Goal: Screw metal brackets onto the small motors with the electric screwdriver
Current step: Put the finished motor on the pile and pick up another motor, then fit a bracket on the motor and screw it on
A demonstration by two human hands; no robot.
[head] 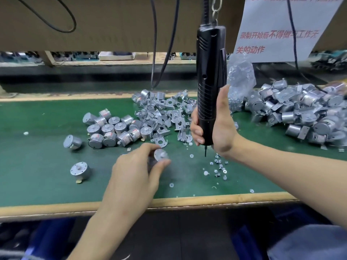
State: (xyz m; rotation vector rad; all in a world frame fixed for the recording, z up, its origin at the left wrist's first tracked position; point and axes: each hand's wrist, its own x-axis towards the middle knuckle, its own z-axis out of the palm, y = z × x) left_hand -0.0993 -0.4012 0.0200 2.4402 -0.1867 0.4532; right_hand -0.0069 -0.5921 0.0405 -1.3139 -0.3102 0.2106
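right hand (216, 126) grips screwdriver (209, 81) upright, bit down | left hand (135, 173) pinches motor (159, 154), shaft up, left of bit

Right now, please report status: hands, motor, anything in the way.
Left hand pinches small silver round motor. Right hand grips black electric screwdriver, bit pointing down. Loose silver screws scattered on green mat below bit.

The small round silver motor (160, 154) is a blur in the left hand (131, 175) — fingers cover its body, and only the front face shows. The right hand (217, 126) wraps the black electric screwdriver (209, 72) and hides its lower grip, while the cord (205, 10) and chain (216, 10) run off the top edge. Scattered tiny silver and white bits (219, 167) on the mat — too small to tell screws from washers.
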